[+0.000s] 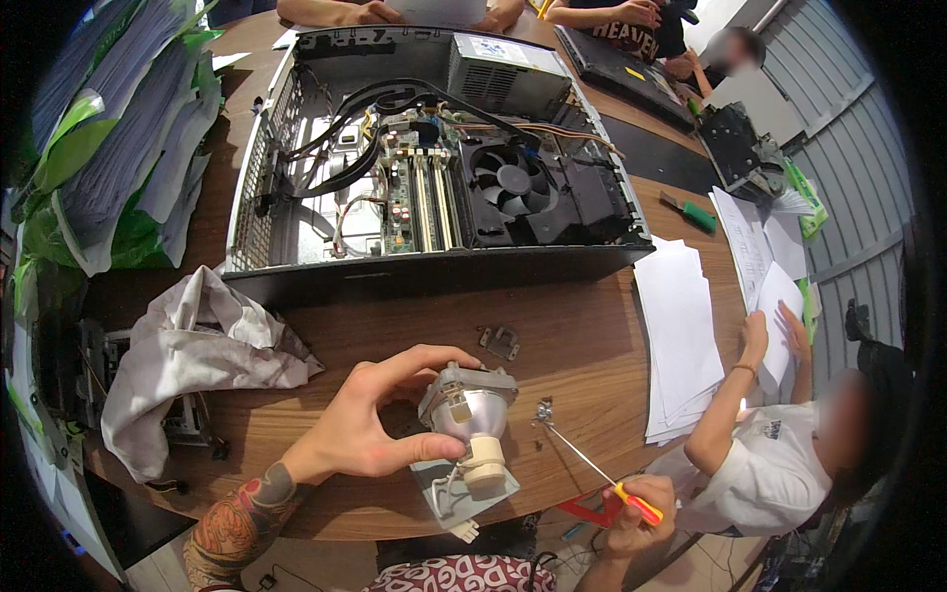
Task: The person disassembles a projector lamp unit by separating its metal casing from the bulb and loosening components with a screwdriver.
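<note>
"What does the left grip [380,419] hold?"
"It pinches one silvery, bowl-shaped lamp [483,412], cream base cylindrical, over the near wooden worktop [592,375]."
"Rightward?"
"Clustered small metal pieces [544,408], then one slim red-and-yellow screwdriver [632,498] inside the closed right grip [636,531]."

Even, fairly bright light falls on the brown wood-grain desk [582,345], apparently from above. A darker band of shadow lies along the front of the open black-and-silver metal computer case [444,264]. The loose white paper sheets [681,335] glare nearly blank, and the silver-and-cream lamp unit [473,414] is fairly sharp. Fisheye distortion bends the grey corrugated wall [829,89]; black vignetting swallows the corners. Smooth blur hides two heads at right.
</note>
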`<state>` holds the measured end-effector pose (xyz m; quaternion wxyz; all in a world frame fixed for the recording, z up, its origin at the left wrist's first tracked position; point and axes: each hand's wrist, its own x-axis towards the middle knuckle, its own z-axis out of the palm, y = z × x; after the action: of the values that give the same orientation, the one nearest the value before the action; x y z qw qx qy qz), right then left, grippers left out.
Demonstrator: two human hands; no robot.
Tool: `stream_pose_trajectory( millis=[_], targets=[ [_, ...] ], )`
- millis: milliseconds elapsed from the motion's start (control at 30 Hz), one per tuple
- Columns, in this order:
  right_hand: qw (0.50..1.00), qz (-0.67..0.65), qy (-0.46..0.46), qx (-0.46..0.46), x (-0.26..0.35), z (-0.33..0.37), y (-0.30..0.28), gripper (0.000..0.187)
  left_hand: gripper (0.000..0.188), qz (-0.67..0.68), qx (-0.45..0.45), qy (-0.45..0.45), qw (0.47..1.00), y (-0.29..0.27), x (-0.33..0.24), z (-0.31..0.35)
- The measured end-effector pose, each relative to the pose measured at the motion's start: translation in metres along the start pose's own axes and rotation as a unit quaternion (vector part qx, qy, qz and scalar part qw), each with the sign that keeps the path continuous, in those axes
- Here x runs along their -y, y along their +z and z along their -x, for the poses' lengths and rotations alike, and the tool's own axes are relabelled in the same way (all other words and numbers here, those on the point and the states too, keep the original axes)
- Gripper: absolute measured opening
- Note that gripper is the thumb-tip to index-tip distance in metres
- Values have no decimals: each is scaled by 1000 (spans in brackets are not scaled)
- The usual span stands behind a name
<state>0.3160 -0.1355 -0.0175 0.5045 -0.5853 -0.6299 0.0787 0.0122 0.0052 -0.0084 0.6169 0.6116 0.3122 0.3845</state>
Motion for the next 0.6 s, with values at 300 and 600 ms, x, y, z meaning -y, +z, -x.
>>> stream_pose_trajectory(
  millis=[300,600],
  targets=[
    [1000,-14,-6,13,1,-2,7,47,69,-21,-6,20,1000,0,-1,-1],
    [1000,-10,-4,3,-5,-1,8,48,67,-10,-2,0,1000,1,0,-1]
  ],
)
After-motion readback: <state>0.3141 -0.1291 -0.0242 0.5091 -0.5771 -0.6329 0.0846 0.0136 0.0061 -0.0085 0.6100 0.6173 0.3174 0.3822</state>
